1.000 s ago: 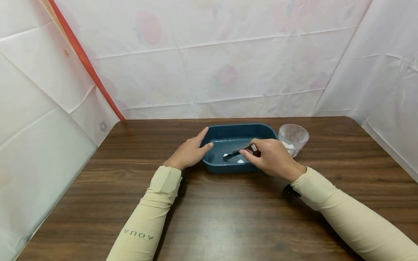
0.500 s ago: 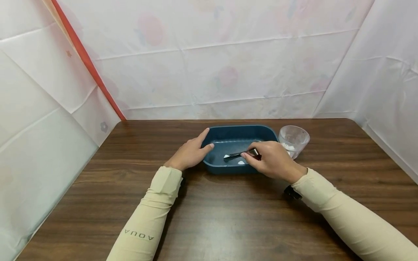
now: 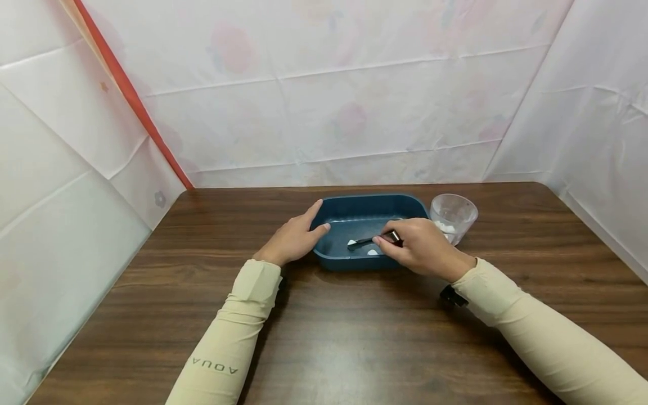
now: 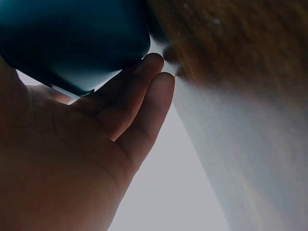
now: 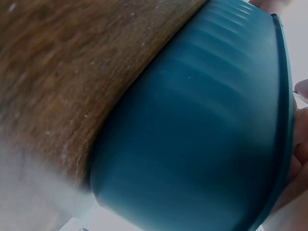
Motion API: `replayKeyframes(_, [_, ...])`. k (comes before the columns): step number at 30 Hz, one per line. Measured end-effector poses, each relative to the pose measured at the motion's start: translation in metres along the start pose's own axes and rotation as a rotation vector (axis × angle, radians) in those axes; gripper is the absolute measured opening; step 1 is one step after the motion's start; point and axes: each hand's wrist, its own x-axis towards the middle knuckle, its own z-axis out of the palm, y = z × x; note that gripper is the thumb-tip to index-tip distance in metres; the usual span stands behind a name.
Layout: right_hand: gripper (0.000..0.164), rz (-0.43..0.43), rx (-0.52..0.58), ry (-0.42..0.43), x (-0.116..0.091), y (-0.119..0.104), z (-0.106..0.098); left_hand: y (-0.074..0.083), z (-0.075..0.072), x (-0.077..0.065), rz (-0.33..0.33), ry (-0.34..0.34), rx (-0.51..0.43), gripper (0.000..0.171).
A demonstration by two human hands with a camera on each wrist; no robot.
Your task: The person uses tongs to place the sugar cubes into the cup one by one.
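Observation:
In the head view my right hand (image 3: 417, 247) holds small dark tongs (image 3: 364, 241), reaching into a blue rectangular tub (image 3: 336, 262). Their toothed tip is at a small white piece (image 3: 351, 242) on the tub floor; I cannot tell whether they grip it. Another white piece (image 3: 372, 252) lies near the front wall. My left hand (image 3: 293, 236) rests at the tub's left end, thumb at the rim and fingers extended along the outside. The left wrist view shows straight fingers (image 4: 151, 103) against the tub wall. In the right wrist view the tub's outer side (image 5: 192, 125) hides the tongs.
A clear bowl (image 3: 455, 214) with several white pieces (image 3: 444, 227) stands right of the tub, close behind my right hand. The brown wooden table (image 3: 324, 332) extends toward me. White patterned sheeting (image 3: 324, 124) hangs behind the table and on both sides.
The tongs have turned slightly in my right hand, and their tip now overlaps the left white piece from the front. My left hand and the tub have stayed in place.

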Motion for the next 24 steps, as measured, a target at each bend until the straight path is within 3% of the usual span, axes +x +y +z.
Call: replayKeyframes(24, [0.014,-0.090,0.019,0.108,0.002,0.003,-0.010,-0.001,0.000,0.002,-0.007,-0.002,0.012,0.073])
